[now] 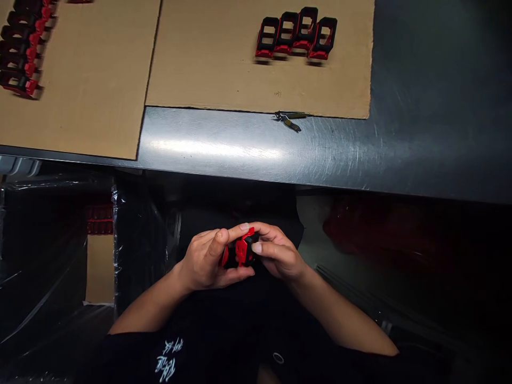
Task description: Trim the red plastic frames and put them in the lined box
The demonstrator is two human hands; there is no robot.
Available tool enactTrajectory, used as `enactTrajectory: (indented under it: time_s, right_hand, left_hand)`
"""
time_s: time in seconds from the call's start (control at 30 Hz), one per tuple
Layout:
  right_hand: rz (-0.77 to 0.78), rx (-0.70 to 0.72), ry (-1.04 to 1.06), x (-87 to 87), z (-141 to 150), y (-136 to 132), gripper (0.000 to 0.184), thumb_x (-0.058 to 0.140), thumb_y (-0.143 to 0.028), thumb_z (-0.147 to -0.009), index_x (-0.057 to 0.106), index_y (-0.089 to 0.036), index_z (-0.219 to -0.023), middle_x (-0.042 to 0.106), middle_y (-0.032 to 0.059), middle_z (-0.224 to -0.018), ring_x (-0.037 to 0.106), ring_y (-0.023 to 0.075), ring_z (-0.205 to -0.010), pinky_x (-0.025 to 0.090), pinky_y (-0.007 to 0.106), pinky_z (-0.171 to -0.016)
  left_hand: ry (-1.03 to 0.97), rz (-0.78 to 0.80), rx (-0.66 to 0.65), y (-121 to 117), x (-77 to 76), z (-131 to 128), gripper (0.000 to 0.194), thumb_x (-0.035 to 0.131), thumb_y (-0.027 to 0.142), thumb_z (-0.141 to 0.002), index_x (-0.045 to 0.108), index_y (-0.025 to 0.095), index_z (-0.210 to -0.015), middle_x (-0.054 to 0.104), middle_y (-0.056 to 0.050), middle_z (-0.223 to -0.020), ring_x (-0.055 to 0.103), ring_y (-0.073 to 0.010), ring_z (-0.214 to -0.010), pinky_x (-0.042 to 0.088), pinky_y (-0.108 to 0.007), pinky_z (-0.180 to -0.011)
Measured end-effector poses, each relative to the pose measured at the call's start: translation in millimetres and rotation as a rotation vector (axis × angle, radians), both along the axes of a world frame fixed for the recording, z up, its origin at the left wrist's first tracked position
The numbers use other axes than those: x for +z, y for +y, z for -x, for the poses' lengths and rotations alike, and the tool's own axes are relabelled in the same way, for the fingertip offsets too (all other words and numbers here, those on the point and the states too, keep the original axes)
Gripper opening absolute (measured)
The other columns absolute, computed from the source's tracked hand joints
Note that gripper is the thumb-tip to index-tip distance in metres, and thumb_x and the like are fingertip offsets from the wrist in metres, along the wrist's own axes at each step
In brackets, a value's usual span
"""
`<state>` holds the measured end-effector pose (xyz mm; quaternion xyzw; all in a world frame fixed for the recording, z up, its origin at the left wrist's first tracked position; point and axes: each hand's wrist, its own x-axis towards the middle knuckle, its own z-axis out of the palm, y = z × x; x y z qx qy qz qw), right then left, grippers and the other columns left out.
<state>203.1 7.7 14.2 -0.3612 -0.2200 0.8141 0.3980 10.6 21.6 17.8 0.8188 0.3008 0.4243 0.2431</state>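
A person wears a very dark, nearly black top [224, 330] with short sleeves. The left sleeve [124, 346] ends in a plain edge around the elbow; the right sleeve [406, 365] blends into shadow. On the left of the chest, white brush-style characters [166, 362] stand out, too small to read. To their right is a small pale ring [278, 358], printed or attached, it is unclear which. The left hand [205, 260] and right hand [283, 254] are bare.
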Motion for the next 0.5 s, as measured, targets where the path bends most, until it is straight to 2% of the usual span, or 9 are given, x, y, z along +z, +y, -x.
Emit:
enactTrajectory:
  time_s: [0.07,0.17,0.3,0.4,0.5]
  right_hand:
    - [0.066,0.032,0.065,-0.8,1.1,0.6,0.031,0.077,-0.034,-0.077,0.075,-0.018,-0.102,0.076,0.0048,-0.087,0.071,0.0195,-0.073,0.059,0.032,-0.068]
    - [0.165,0.088,0.134,-2.9,2.1,-0.3,0.032,0.077,-0.039,-0.079,0.073,-0.017,-0.102,0.074,0.0041,-0.084,0.069,0.0167,-0.066,0.057,0.028,-0.061]
    - [0.248,0.063,0.175,-5.1,3.2,-2.3,0.035,0.081,-0.042,-0.079,0.069,-0.017,-0.100,0.072,0.0024,-0.079,0.065,0.0135,-0.061,0.054,0.023,-0.052]
    - [0.263,0.008,0.196,-3.3,3.2,-1.3,0.034,0.084,-0.041,-0.078,0.067,-0.017,-0.095,0.067,-0.0014,-0.068,0.058,0.0099,-0.049,0.049,0.019,-0.043]
    - [0.281,0.004,0.201,1.1,1.2,2.1,0.032,0.081,-0.042,-0.081,0.069,-0.015,-0.093,0.067,-0.0003,-0.064,0.060,0.0107,-0.046,0.050,0.020,-0.041]
  left_hand:
    - [-0.021,0.010,0.009,0.0,-0.1,-1.1,0.118,0.082,0.049,-0.081,0.004,0.016,-0.164,0.074,-0.021,-0.126,0.079,-0.0222,-0.100,0.066,-0.031,-0.077]
    - [-0.030,0.039,0.076,-1.5,-0.9,-0.8,0.125,0.083,0.060,-0.075,0.008,0.013,-0.164,0.074,-0.023,-0.123,0.080,-0.0232,-0.093,0.067,-0.031,-0.075]
    - [0.017,0.178,0.141,-3.7,-0.6,2.1,0.126,0.077,0.069,-0.074,0.006,0.018,-0.164,0.076,-0.019,-0.120,0.081,-0.0227,-0.088,0.068,-0.031,-0.075]
    - [0.062,0.308,0.107,-4.1,-1.1,4.9,0.126,0.076,0.071,-0.074,0.004,0.021,-0.165,0.076,-0.018,-0.120,0.081,-0.0213,-0.085,0.067,-0.031,-0.074]
    - [0.066,0.390,0.057,-4.0,-4.8,7.8,0.124,0.077,0.069,-0.074,0.005,0.023,-0.165,0.074,-0.017,-0.123,0.080,-0.0198,-0.080,0.067,-0.031,-0.071]
